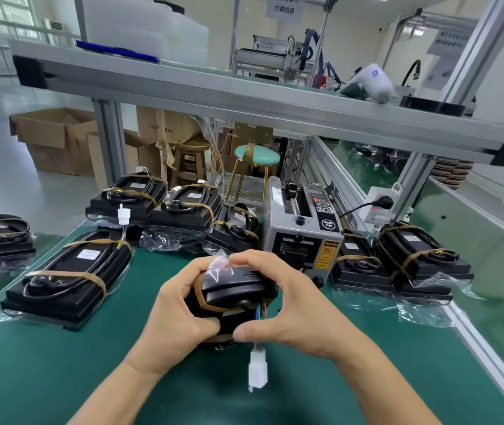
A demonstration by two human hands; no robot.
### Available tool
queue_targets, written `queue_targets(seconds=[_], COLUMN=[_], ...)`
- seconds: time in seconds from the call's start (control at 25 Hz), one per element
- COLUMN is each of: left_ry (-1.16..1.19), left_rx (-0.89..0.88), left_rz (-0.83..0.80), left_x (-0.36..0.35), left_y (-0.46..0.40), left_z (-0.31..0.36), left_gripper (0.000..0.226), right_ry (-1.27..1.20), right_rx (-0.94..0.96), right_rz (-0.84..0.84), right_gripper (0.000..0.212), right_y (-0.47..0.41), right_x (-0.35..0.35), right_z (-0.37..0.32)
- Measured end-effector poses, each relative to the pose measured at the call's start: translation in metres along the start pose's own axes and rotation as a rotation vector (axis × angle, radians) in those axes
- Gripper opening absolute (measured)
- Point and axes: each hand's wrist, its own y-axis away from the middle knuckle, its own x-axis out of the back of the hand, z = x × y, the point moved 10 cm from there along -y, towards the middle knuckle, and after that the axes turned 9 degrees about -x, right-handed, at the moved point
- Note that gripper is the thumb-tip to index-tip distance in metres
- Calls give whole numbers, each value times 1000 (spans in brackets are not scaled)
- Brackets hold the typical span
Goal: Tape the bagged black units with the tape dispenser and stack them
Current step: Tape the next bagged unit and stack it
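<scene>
We grip the bagged black unit [232,294] between left hand [177,314] and right hand [287,305] — long axis running away from us — with the tape dispenser [303,231] just beyond, nearer the right.

A factory assembly and packing line: green-matted bench [158,378] framed in aluminium profile, overhead shelf rail [244,102], electric tape dispenser [303,228], rows of bagged black units [69,277], open cardboard cartons [51,139] on a glossy floor, work stools [255,156], gantry machine [278,56] behind.
</scene>
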Motion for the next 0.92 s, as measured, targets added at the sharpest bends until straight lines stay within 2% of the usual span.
queue_targets(seconds=[0.08, 0.16, 0.24, 0.32, 0.4, 0.48, 0.56, 0.64, 0.76, 0.84, 0.92], left_ry=[46, 24, -188, -483, -594, -514, -459, -410, -324, -303, -311], left_rx=[18, 1, -109, -244, -251, -189, -180, -130, -22, -13, -34], left_rz=[-48, -98, -166, -203, -154, -96, -116, -130, -138, -162, -179], left_x=[-2, -5, -13, -24, -23, -12, -4, 7, 18, 12, 1], left_y=[2, 3, 5, 5, 3, -2, -3, -5, -5, -1, 4], left_z=[2, 13, 37, 54, 59, 56, 50, 39, 23, 22, 23], left_gripper=[70, 74, 76, 65, 52, 51, 58, 66, 65, 64, 64], right_ry=[7, 41, 66, 24, -76, -161, -218, -283, -432, -562, -638], right_rx=[-31, -4, 36, 21, -31, -76, -89, -92, -150, -160, -167], right_rz=[59, 234, 393, 454, 462, 461, 421, 344, 159, 104, 193], right_gripper=[78, 70, 66, 65, 63, 63, 65, 71, 80, 71, 55], right_y=[1, 3, 9, 11, 14, 15, 13, 10, 9, 13, 16], right_x=[-2, 2, 0, -9, -16, -16, -18, -23, -34, -34, -22], right_z=[8, 9, 6, 9, 19, 29, 34, 38, 50, 55, 63])
